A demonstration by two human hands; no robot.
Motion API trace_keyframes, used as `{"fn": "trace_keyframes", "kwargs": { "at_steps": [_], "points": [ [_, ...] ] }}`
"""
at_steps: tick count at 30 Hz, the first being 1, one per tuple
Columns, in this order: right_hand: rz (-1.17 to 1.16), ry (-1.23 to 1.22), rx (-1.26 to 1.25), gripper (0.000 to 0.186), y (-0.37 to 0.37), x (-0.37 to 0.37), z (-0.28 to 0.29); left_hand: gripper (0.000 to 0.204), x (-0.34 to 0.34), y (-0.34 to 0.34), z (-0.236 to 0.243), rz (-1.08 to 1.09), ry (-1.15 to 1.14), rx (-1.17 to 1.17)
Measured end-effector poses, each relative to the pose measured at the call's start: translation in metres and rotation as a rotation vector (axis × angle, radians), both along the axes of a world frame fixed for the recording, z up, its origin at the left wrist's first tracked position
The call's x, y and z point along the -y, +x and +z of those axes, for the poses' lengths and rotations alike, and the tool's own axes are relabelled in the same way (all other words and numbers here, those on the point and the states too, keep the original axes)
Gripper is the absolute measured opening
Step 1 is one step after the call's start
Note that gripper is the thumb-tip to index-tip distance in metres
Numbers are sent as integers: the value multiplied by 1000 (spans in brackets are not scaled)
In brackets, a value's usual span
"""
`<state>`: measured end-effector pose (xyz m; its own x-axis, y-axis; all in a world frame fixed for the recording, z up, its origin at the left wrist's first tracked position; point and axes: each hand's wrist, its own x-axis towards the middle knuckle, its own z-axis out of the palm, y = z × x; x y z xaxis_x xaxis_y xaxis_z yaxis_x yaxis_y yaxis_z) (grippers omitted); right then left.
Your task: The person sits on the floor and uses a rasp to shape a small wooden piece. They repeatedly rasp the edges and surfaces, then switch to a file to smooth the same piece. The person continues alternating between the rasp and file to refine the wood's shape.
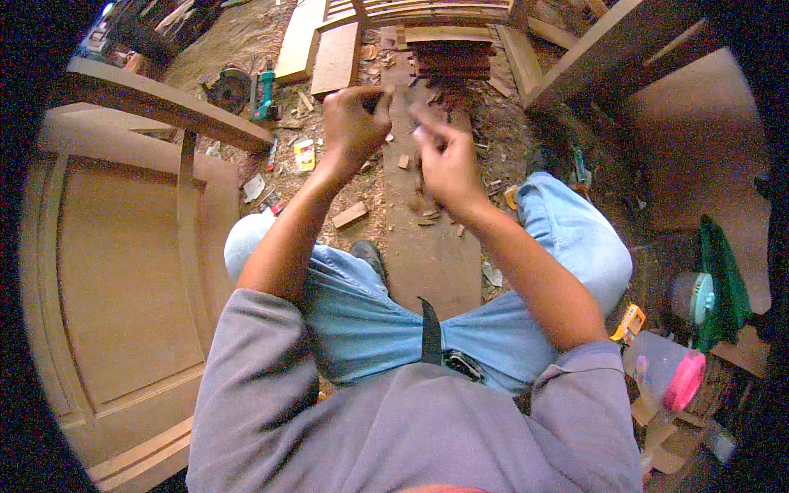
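Observation:
My left hand is raised above the wooden plank between my knees, its fingers curled in. Just to its right, my right hand is held with thumb and forefinger pinched together, the fingertips smeared by motion. Whatever either hand holds is too small or hidden to make out. A gap separates the two hands. Beneath them runs the long worn plank, strewn with wood chips and a small wood offcut. Beyond my right hand lies a stack of dark wooden pieces.
A panelled door stands at left, below a beam. A teal power tool and a wood block lie on the littered ground. Timber framing rises at far right. A pink-lidded container sits near right.

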<state>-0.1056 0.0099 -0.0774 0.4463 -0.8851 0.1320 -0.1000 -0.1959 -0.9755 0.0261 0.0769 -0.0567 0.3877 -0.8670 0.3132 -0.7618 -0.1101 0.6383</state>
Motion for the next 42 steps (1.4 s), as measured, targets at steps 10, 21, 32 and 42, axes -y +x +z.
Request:
{"fn": "trace_keyframes", "kwargs": {
  "at_steps": [10, 21, 32, 42],
  "points": [
    [-7, 297, 258, 37, -66, 51, 22, 28, -7, 23, -19, -42, -33, -476],
    [371, 316, -160, 40, -51, -11, 44, 29, -7, 37, -4, -9, -104, -797],
    [428, 349, -140, 39, -49, -19, 39, 24, -5, 26, -14, -8, -92, -530],
    [118, -5, 34, 32, -2, -32, -32, 18, 7, 27, -11, 119, -118, 1]
  ]
}}
